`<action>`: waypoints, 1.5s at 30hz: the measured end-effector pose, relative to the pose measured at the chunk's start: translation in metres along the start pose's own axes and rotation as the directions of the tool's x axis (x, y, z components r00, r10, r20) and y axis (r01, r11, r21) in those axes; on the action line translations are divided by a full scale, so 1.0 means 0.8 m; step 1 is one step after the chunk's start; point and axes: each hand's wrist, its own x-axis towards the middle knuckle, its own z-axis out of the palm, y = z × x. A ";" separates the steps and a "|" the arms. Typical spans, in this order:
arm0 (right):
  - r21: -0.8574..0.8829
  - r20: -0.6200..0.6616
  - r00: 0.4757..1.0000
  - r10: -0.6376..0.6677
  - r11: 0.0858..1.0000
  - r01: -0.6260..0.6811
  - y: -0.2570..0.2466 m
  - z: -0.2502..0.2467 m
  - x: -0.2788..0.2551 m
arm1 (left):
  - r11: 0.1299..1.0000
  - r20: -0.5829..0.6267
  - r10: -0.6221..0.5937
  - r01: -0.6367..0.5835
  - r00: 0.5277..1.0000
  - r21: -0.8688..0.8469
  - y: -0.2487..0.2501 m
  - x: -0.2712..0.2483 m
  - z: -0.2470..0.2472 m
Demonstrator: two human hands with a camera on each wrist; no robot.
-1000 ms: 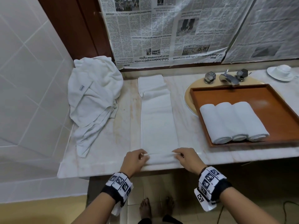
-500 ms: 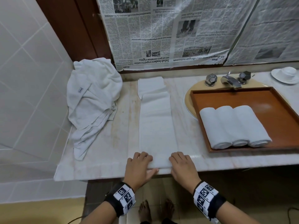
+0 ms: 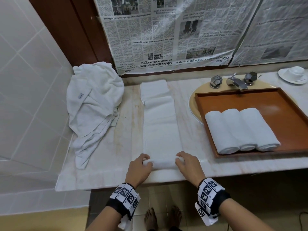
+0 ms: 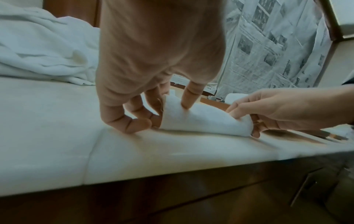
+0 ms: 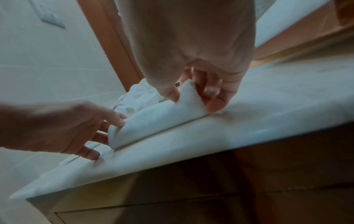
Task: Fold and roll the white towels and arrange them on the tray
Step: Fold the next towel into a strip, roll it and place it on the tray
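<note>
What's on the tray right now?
Three rolled white towels lie side by side on the tray, touching. The tray floor beneath them is hidden.

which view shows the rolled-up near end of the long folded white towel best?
Left wrist: the rolled near end shows side-on, with the left hand and right hand pinching its two ends. The right wrist view shows it side-on too, but blurrier. The head view shows it only from above, ends hidden by hands.
</note>
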 end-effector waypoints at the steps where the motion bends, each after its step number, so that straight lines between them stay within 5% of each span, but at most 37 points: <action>1: 0.006 -0.033 0.999 -0.012 1.000 0.012 0.003 0.003 0.000 | 1.000 -0.017 -0.015 0.015 1.000 0.001 0.001 0.001 0.002; 5: -0.172 -0.066 0.991 -0.118 0.979 0.106 0.008 0.008 -0.005 | 1.000 -0.138 0.001 0.002 0.990 0.020 0.005 -0.004 0.012; 8: -0.298 -0.021 0.974 -0.226 0.931 0.210 0.010 0.006 -0.008 | 0.972 -0.220 0.162 -0.117 0.962 0.203 -0.001 -0.010 0.018; 12: -0.376 0.140 0.951 -0.277 0.873 0.310 0.012 -0.002 -0.009 | 0.801 -0.097 0.398 -0.294 0.912 0.522 -0.005 -0.017 0.028; 15: -0.434 0.215 0.935 -0.283 0.830 0.350 0.008 -0.003 -0.010 | 0.778 -0.041 0.374 -0.290 0.926 0.558 -0.004 -0.028 0.026; 19: -0.261 0.175 0.963 -0.205 0.934 0.246 0.010 -0.004 -0.006 | 0.768 0.020 0.348 -0.297 0.937 0.568 -0.008 -0.028 0.021; 24: 0.033 0.234 0.971 -0.054 0.998 0.048 0.016 -0.027 0.003 | 0.975 0.017 0.184 -0.185 0.983 0.124 -0.006 -0.013 -0.007; 28: 0.178 0.121 0.990 0.078 0.979 -0.099 0.016 -0.028 0.005 | 0.997 -0.052 0.075 -0.075 0.996 0.009 -0.009 0.001 -0.007; 33: -0.048 0.000 0.990 -0.139 0.989 0.139 0.019 -0.016 -0.001 | 0.970 -0.170 0.204 -0.175 0.964 0.168 -0.010 0.003 0.008; 38: -0.351 0.162 0.952 -0.259 0.887 0.301 0.023 -0.020 -0.012 | 0.817 -0.128 0.473 -0.379 0.872 0.436 -0.018 -0.001 0.022; 43: -0.265 0.192 0.950 -0.248 0.919 0.293 0.026 -0.021 -0.005 | 0.700 0.023 0.429 -0.348 0.903 0.624 -0.017 -0.018 0.022; 45: -0.159 0.200 0.954 -0.222 0.954 0.256 0.029 -0.024 0.003 | 0.715 0.032 0.416 -0.348 0.909 0.606 -0.015 -0.013 0.015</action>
